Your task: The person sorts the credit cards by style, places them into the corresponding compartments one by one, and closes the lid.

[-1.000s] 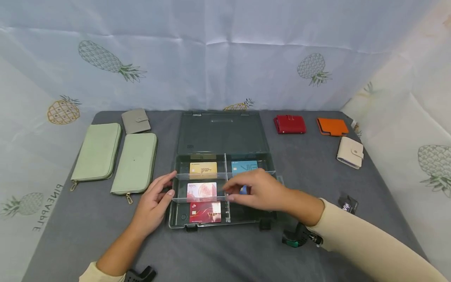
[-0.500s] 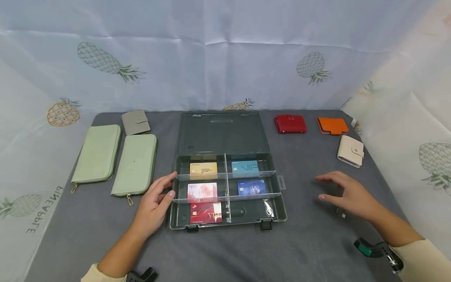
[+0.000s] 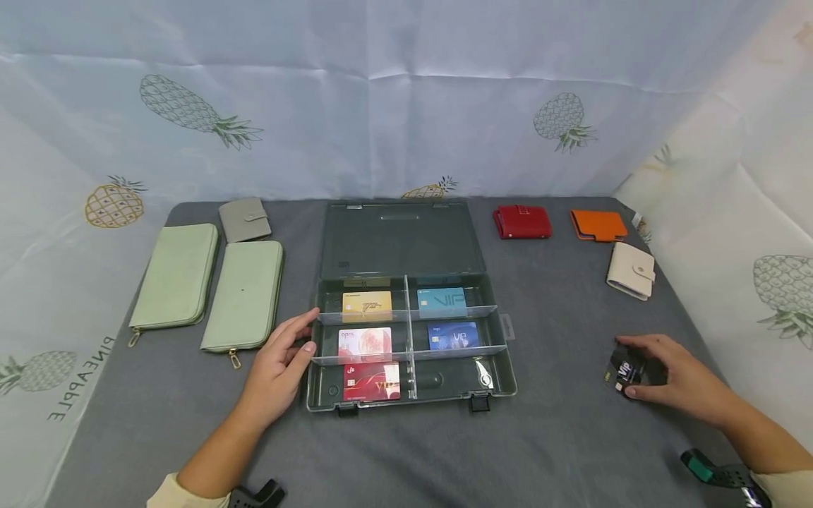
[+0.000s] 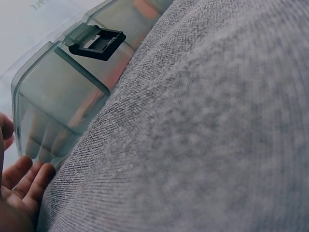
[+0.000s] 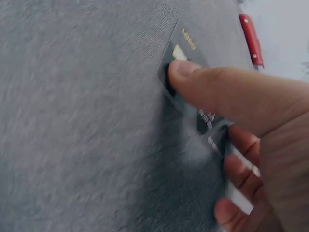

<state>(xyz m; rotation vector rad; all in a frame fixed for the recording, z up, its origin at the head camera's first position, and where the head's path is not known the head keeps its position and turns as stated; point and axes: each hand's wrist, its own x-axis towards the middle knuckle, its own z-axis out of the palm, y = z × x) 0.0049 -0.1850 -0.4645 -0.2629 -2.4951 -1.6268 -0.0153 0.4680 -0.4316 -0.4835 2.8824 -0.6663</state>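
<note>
A clear grey organiser box point(image 3: 502, 353) lies open mid-table, its lid point(image 3: 399, 240) flat behind it. Its compartments hold a gold card point(image 3: 366, 305), a teal card point(image 3: 442, 302), a pink-white card point(image 3: 365, 343), a blue card point(image 3: 454, 336) and a red card point(image 3: 371, 381). My left hand point(image 3: 288, 349) rests with relaxed fingers against the box's left wall; in the left wrist view its fingers point(image 4: 24, 174) lie by the box corner point(image 4: 58, 96). My right hand point(image 3: 663, 375) pinches a black VIP card point(image 3: 625, 368) on the cloth, right of the box. The thumb point(image 5: 217, 89) presses on the black card point(image 5: 182, 47).
Two long pale-green wallets point(image 3: 174, 275) point(image 3: 243, 294) and a small grey wallet point(image 3: 244, 219) lie at the left. A red wallet point(image 3: 523, 222), an orange wallet point(image 3: 598, 226) and a cream wallet point(image 3: 630, 271) lie at the back right. A pineapple-print sheet surrounds the grey cloth table point(image 3: 559, 437).
My right hand left the box's blue-card compartment, swept right across the cloth and took hold of the black card. The left hand stayed at the box's side.
</note>
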